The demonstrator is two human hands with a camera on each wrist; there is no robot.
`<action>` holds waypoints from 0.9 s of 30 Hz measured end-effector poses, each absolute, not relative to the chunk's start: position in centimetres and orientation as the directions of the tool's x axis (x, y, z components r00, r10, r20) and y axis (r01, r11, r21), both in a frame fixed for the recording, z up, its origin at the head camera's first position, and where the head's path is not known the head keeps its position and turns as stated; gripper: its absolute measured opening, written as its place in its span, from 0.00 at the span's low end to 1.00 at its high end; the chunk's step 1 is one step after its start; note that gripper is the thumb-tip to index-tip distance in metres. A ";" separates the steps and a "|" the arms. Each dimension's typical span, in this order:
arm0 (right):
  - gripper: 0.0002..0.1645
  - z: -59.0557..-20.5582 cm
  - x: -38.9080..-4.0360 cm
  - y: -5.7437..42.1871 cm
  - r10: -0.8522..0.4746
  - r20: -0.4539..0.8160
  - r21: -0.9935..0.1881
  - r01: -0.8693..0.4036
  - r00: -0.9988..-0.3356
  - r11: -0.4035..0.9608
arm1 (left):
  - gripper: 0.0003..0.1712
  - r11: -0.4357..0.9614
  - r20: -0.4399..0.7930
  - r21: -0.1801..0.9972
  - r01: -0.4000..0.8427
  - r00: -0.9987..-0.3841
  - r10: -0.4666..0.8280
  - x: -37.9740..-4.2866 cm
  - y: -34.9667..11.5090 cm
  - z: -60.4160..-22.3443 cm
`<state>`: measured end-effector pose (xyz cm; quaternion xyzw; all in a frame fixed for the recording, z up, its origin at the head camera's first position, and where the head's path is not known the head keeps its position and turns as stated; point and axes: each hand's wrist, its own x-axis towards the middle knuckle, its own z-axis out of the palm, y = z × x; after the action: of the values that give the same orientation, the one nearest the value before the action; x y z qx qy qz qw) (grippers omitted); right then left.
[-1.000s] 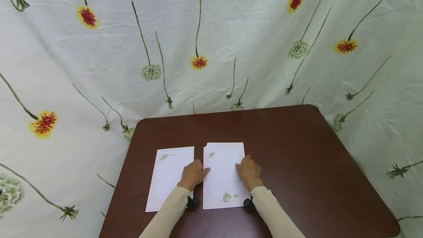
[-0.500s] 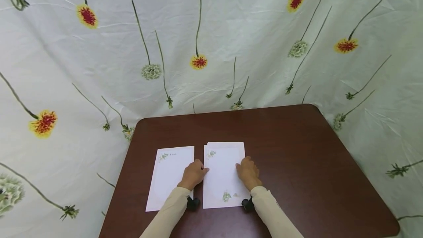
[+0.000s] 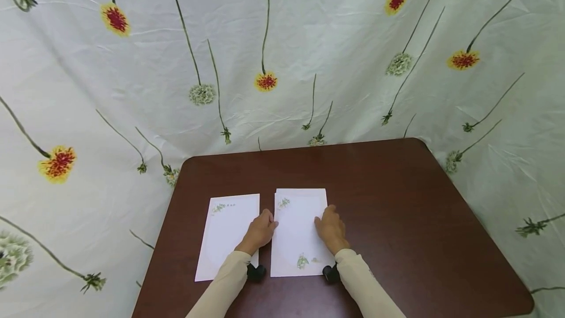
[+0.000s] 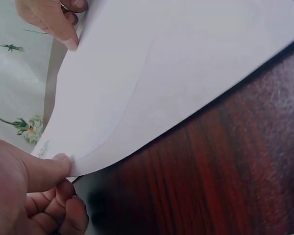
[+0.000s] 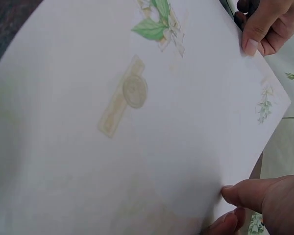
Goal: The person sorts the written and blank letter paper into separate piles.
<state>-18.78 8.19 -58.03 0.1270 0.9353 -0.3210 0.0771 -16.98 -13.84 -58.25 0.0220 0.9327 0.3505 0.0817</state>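
Note:
White printed sheets of paper (image 3: 296, 235) lie at the table's middle, the upper one slightly off line with another beneath. At their left edge my left hand (image 3: 261, 228) pinches the paper, thumb on top and fingers curled below. My right hand (image 3: 331, 229) grips the opposite edge the same way. In the left wrist view the edge of the sheets (image 4: 137, 98) bends upward at the left thumb, above the wood. A green leaf print and a pale seal-like print mark the upper sheet (image 5: 176, 147) in the right wrist view.
Another white sheet (image 3: 226, 239) with a small floral print lies flat at the left, partly under the left forearm. The dark brown table (image 3: 397, 220) has rounded far corners. A pale flower-printed cloth (image 3: 282, 28) hangs behind it.
The upper sheet has shifted slightly away from me, so less of the sheet beneath shows at the top. My left hand has moved slightly forward; the right has hardly moved.

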 end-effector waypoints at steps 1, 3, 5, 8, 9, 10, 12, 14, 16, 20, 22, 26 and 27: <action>0.25 -58.1 -18.8 8.2 0.188 -0.221 -0.584 0.284 -0.957 0.761 | 0.10 0.746 -0.135 0.666 -0.015 -0.986 0.100 -17.0 -13.8 -58.3; 0.24 -58.1 -18.8 8.1 0.189 -0.212 -0.591 0.280 -0.959 0.757 | 0.10 0.737 -0.127 0.675 -0.013 -0.987 0.100 -17.0 -13.8 -58.5; 0.24 -58.1 -18.8 8.1 0.191 -0.210 -0.603 0.281 -0.959 0.747 | 0.11 0.735 -0.124 0.678 -0.015 -0.988 0.093 -17.0 -13.8 -58.6; 0.23 -58.1 -18.6 8.1 0.193 -0.213 -0.620 0.285 -0.958 0.731 | 0.11 0.735 -0.118 0.678 -0.016 -0.989 0.087 -17.0 -13.8 -58.8; 0.23 -58.1 -18.6 8.0 0.197 -0.214 -0.625 0.289 -0.957 0.725 | 0.10 0.734 -0.117 0.679 -0.016 -0.989 0.086 -17.1 -13.8 -58.8; 0.23 -58.1 -18.5 8.0 0.201 -0.211 -0.629 0.291 -0.956 0.721 | 0.11 0.733 -0.116 0.680 -0.017 -0.990 0.085 -17.1 -13.8 -58.9; 0.24 -58.1 -18.4 7.8 0.211 -0.199 -0.631 0.290 -0.957 0.719 | 0.10 0.734 -0.117 0.679 -0.018 -0.989 0.085 -17.1 -13.9 -59.1; 0.25 -58.1 -18.4 7.6 0.225 -0.187 -0.634 0.293 -0.956 0.716 | 0.10 0.735 -0.116 0.678 -0.016 -0.990 0.085 -17.2 -13.9 -59.2; 0.25 -58.0 -18.4 7.5 0.230 -0.167 -0.630 0.283 -0.959 0.723 | 0.10 0.736 -0.117 0.677 -0.017 -0.990 0.084 -17.1 -13.9 -59.3; 0.25 -57.9 -18.3 7.2 0.233 -0.149 -0.631 0.274 -0.961 0.726 | 0.10 0.738 -0.114 0.674 -0.017 -0.990 0.082 -17.1 -13.9 -59.3; 0.24 -57.9 -18.4 7.2 0.233 -0.159 -0.639 0.280 -0.959 0.717 | 0.10 0.742 -0.117 0.670 -0.020 -0.990 0.080 -17.1 -13.9 -59.3; 0.24 -58.2 -18.6 7.4 0.242 -0.193 -0.669 0.308 -0.951 0.676 | 0.10 0.747 -0.112 0.665 -0.012 -0.990 0.084 -17.0 -13.8 -59.3; 0.24 -58.3 -18.6 7.5 0.245 -0.202 -0.675 0.316 -0.948 0.667 | 0.10 0.747 -0.111 0.665 -0.012 -0.990 0.083 -17.0 -13.8 -59.3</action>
<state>-18.64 7.46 -58.26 0.1540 0.9117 -0.3781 0.0471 -16.98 -13.75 -59.26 0.0191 0.9322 0.3553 0.0666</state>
